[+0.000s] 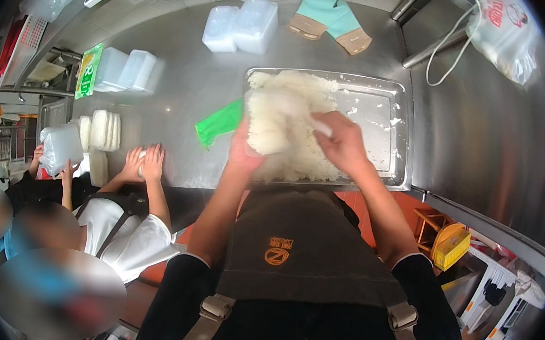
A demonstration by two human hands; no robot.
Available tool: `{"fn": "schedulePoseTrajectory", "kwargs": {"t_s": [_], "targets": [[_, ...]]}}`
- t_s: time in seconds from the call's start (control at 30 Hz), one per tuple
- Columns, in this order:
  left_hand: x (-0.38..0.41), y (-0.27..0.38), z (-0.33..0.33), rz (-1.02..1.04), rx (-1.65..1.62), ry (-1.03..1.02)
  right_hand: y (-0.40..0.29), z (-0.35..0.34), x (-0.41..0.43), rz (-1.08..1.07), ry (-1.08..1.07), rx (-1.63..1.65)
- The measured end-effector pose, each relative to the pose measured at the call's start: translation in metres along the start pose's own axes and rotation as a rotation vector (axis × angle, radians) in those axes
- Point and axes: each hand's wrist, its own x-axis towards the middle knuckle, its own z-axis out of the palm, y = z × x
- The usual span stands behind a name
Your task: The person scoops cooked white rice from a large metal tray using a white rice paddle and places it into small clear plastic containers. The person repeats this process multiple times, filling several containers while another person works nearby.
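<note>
A large metal tray (374, 130) lies before me, with cooked white rice (302, 168) heaped over its left part. My left hand (248, 145) grips the near left side of a clear plastic container (244, 111), held over the tray's left edge. Rice fills that container and partly hides its walls. Above the rice, my right hand (342, 140) has its fingers curled around a small whitish tool (322, 125), too blurred to name exactly. A green cloth (220, 121) rests on the steel table, just left of the container.
Stacked plastic containers (254, 25) and teal oven mitts (331, 16) lie at the back. More containers (137, 69) and a green packet (88, 71) stand left. A co-worker's hands (145, 162) press a white thing; another person holds a bagged container stack (62, 147). A steel wall (491, 151) bounds the right.
</note>
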Motion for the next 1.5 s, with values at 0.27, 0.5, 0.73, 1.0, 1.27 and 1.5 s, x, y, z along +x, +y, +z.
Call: {"fn": "schedulePoseTrajectory", "kwargs": {"t_s": [0.27, 0.5, 0.73, 1.0, 1.27, 1.5], "targets": [[0.031, 0.046, -0.17, -0.011, -0.915, 0.343, 0.108, -0.018, -0.051, 0.681, 0.184, 0.378], [0.044, 0.046, -0.251, 0.025, -0.851, 0.649, 0.133, -0.041, -0.102, 0.999, 0.189, 0.389], [0.03, 0.001, -0.206, 0.534, 1.749, 0.268, 0.096, -0.059, -0.127, 1.19, -0.088, 0.013], [0.058, -0.004, -0.187, 0.129, 1.816, 0.046, 0.098, 0.041, -0.119, 1.281, 0.084, 0.87], [0.121, 0.043, -0.198, -0.223, 2.139, -0.548, 0.145, 0.064, -0.096, 1.238, 0.049, 1.256], [0.267, 0.094, -0.042, 0.668, 1.815, 0.215, 0.133, 0.059, -0.083, 1.055, 0.071, 1.052]]}}
